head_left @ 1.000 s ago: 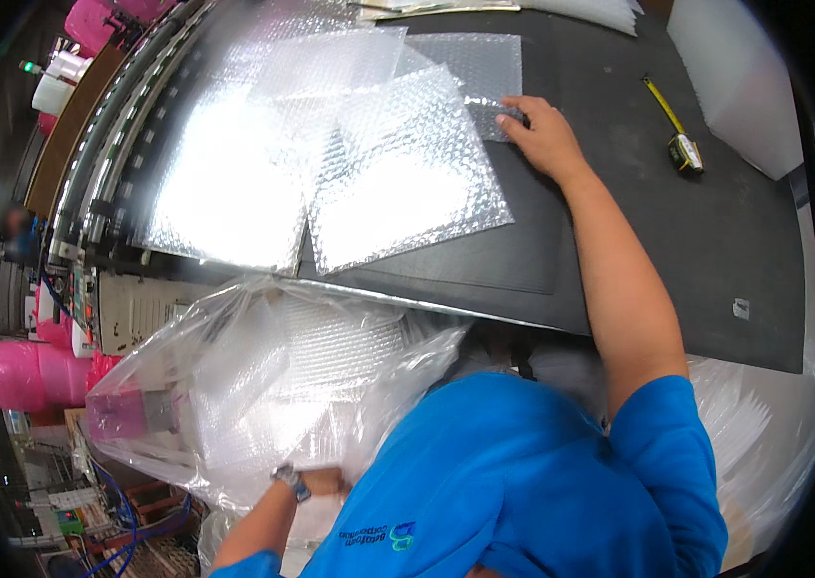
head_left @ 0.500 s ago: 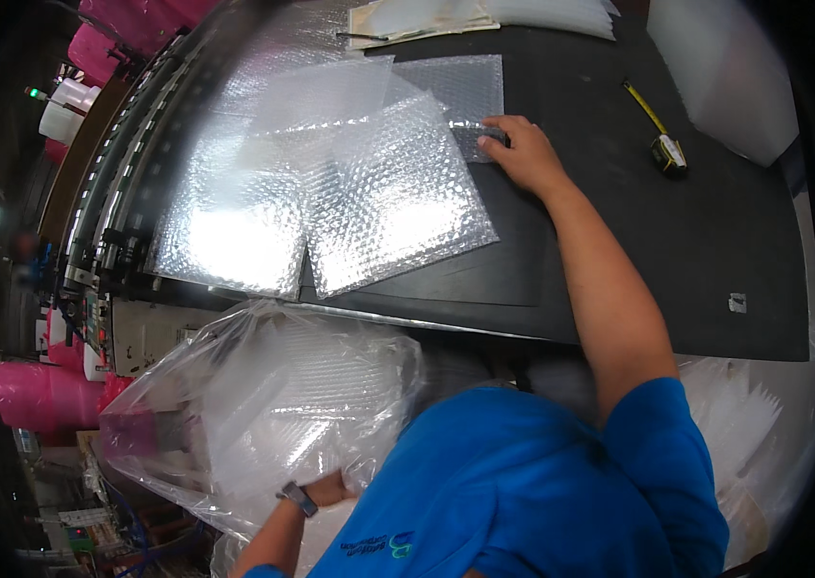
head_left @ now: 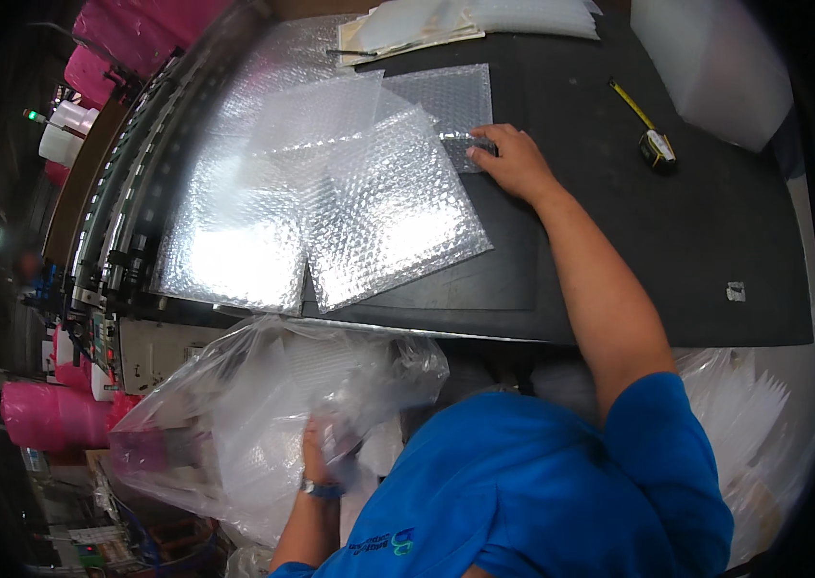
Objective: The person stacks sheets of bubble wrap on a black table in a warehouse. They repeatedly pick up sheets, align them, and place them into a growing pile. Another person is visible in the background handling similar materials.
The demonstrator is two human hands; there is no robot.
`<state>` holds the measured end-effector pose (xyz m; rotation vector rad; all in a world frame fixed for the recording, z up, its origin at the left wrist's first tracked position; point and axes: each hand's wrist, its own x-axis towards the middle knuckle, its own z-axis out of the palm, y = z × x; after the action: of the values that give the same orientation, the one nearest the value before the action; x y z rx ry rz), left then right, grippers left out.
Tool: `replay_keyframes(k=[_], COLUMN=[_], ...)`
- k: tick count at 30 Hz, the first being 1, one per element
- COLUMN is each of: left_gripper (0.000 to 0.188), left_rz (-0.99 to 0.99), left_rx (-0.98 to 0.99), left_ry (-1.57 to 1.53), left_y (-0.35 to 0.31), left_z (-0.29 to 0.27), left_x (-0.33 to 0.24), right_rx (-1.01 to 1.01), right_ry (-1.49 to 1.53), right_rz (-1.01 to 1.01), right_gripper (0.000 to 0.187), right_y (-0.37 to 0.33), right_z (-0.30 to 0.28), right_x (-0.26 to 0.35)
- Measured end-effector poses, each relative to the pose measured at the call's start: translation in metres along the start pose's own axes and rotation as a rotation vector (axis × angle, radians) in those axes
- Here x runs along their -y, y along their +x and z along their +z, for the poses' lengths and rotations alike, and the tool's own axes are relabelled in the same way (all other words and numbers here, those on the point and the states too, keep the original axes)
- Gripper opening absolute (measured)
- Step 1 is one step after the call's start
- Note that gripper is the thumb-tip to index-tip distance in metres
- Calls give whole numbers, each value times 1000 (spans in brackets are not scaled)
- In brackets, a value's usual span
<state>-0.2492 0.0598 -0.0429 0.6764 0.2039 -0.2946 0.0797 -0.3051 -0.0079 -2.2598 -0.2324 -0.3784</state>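
Silvery clear bubble-wrap sheets [head_left: 393, 207] overlap on the dark table [head_left: 609, 260]. My right hand [head_left: 515, 162] is at the right edge of the rear bubble-wrap sheet [head_left: 460, 91], its thumb and fingers closed on that edge. Below the table's front edge hangs a large clear plastic bag [head_left: 186, 414] with white bubble-wrap sheets [head_left: 258, 405] inside it. My left hand [head_left: 319, 448], a watch on its wrist, is closed on the gathered film of this bag. The film and its glare partly hide the left fingers.
A yellow tape measure [head_left: 658, 147] lies partly extended at the right. Stacked white sheets [head_left: 532, 17] and a pen [head_left: 354, 53] are at the back. A translucent block of foam-like sheets [head_left: 715, 72] stands back right. Machine rollers [head_left: 104, 222] and pink rolls [head_left: 51, 414] are at left.
My left hand has moved up, and the bag's film near it has been lifted and bunched toward the table edge. The right hand remains at the bubble-wrap sheet; the view has shifted slightly.
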Motion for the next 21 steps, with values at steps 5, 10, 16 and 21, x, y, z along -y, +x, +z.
replay_keyframes(k=[5, 10, 16, 21], left_gripper=[27, 32, 46, 49], left_rz=[-11, 55, -248, -335], left_rx=[779, 1288, 1341, 1302], left_ry=[415, 1032, 1449, 1445], left_y=[-17, -20, 35, 66], left_z=[108, 192, 210, 249], left_x=[-74, -94, -113, -139], right_rx=[29, 22, 63, 168], right_ry=[-10, 49, -183, -360], right_rz=[19, 25, 231, 195], right_gripper=[38, 44, 81, 97], right_y=[0, 5, 0, -10], right_z=[-3, 12, 0, -3], right_x=[2, 12, 15, 45])
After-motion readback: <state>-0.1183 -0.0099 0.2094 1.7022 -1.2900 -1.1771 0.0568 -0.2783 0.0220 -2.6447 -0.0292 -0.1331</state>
